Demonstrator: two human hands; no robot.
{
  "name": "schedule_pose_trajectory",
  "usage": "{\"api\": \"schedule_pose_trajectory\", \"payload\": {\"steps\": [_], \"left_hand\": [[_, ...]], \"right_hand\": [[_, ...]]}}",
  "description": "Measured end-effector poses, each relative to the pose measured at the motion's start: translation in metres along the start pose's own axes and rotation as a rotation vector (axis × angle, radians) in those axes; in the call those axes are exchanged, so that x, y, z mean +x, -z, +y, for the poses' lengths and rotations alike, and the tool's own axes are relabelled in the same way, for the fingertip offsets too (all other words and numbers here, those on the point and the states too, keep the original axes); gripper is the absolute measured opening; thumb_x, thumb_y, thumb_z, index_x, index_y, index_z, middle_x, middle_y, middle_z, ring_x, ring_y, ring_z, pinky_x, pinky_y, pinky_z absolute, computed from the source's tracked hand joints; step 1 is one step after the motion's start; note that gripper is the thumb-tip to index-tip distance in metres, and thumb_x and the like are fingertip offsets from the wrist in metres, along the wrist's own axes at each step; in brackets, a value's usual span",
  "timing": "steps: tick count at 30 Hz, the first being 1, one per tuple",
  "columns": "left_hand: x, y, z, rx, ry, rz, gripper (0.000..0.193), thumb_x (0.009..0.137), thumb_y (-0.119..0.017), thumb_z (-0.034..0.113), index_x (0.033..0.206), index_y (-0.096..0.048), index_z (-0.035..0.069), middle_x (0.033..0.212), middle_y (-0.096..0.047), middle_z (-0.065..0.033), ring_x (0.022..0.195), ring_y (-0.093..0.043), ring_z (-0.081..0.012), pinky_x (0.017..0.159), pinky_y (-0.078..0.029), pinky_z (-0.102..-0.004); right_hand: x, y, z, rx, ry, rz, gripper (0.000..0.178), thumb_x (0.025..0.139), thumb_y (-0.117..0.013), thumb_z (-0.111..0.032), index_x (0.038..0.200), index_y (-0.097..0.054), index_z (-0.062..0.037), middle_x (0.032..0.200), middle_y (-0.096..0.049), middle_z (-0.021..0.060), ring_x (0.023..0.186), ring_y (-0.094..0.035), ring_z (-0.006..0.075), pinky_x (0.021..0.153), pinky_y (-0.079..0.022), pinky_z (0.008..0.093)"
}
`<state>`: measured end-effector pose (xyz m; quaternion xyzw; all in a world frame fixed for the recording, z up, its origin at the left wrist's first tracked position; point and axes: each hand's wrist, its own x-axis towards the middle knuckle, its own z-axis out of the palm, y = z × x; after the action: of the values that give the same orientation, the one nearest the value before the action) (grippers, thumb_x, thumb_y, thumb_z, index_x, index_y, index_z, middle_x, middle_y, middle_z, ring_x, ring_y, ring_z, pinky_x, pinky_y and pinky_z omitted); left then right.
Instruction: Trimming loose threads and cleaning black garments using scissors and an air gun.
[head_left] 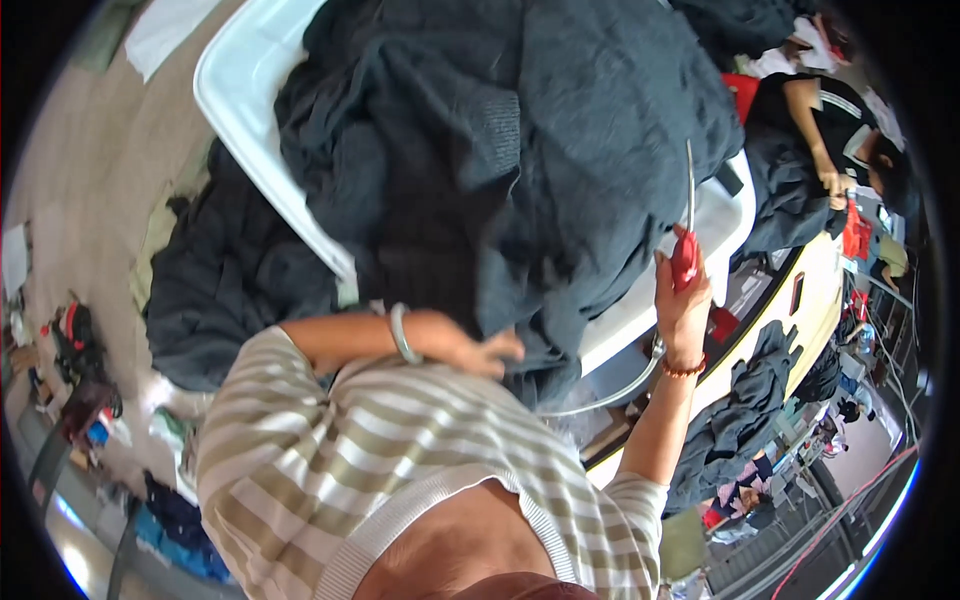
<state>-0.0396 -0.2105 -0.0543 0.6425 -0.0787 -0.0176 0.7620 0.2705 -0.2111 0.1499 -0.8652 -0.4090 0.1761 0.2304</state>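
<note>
My right hand (683,305) grips a pair of red-handled scissors (685,262), their long thin blade pointing up and away from me. The blade shows edge-on in front of the white bin's rim and the dark cloth. Close to my body, my left hand (465,345) is slightly blurred, its fingers apart and holding nothing I can see. It is nearest to the lower edge of a large heap of dark grey knit garments (430,170). This heap fills a white plastic bin (240,110) and spills over its left side.
At the right, a pale wooden table edge (820,290) runs past the bin, with dark cloth (735,420) by it. A co-worker (810,120) in black handles dark fabric at the upper right. Bags and cloth (180,530) lie on the floor at the left.
</note>
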Motion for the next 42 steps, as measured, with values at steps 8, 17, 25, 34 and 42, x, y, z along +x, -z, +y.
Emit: {"api": "schedule_pose_trajectory", "payload": {"steps": [8, 17, 25, 34, 42], "left_hand": [[-0.023, 0.085, 0.136, 0.505, 0.348, 0.59, 0.013, 0.084, -0.068, 0.015, 0.088, -0.063, 0.004, 0.084, -0.063, -0.011, 0.078, -0.063, -0.0295, 0.069, -0.05, -0.0376], [-0.069, 0.093, 0.082, 0.709, 0.465, 1.124, 0.048, 0.075, -0.08, 0.018, 0.114, -0.059, 0.001, 0.101, -0.061, -0.0115, 0.092, -0.061, -0.0259, 0.076, -0.049, -0.035], [0.013, 0.073, 0.116, -0.376, 0.064, 0.951, 0.019, 0.092, -0.069, 0.017, 0.102, -0.063, 0.003, 0.086, -0.054, 0.0068, 0.081, -0.048, -0.0014, 0.07, -0.042, -0.0182], [-0.001, 0.041, 0.119, 0.586, 0.422, 0.569, 0.043, 0.082, -0.073, 0.035, 0.085, -0.056, -0.004, 0.078, -0.057, -0.0225, 0.073, -0.058, -0.0376, 0.065, -0.045, -0.0415], [-0.045, 0.039, 0.146, 0.624, 0.598, 0.429, 0.034, 0.084, -0.069, 0.028, 0.078, -0.057, -0.004, 0.068, -0.054, -0.0225, 0.064, -0.057, -0.0377, 0.059, -0.042, -0.0422]], "right_hand": [[-0.026, -0.048, -0.028, 0.159, -0.005, -0.239, 0.047, 0.088, -0.07, -0.009, 0.133, -0.055, -0.0057, 0.075, -0.058, 0.0016, 0.075, -0.054, 0.0083, 0.071, -0.047, 0.0239], [-0.051, -0.079, -0.084, 0.271, 0.433, -0.404, 0.065, 0.071, -0.083, -0.003, 0.129, -0.054, -0.0031, 0.123, -0.061, 0.0139, 0.101, -0.063, 0.0238, 0.084, -0.054, 0.0319], [-0.066, -0.11, -0.062, 0.535, 0.295, -0.439, 0.064, 0.074, -0.083, -0.005, 0.132, -0.055, -0.0041, 0.117, -0.064, 0.0058, 0.103, -0.058, 0.0124, 0.091, -0.048, 0.0286], [-0.065, -0.044, 0.023, 0.883, 0.073, -0.345, 0.035, 0.086, -0.071, 0.0, 0.119, -0.062, -0.0048, 0.103, -0.061, -0.0046, 0.087, -0.055, 0.0042, 0.079, -0.045, 0.0198], [-0.098, 0.053, 0.102, 0.852, -0.1, 0.028, 0.045, 0.083, -0.073, -0.006, 0.125, -0.056, -0.007, 0.106, -0.06, -0.0022, 0.078, -0.051, 0.0025, 0.067, -0.04, 0.0174]]}}
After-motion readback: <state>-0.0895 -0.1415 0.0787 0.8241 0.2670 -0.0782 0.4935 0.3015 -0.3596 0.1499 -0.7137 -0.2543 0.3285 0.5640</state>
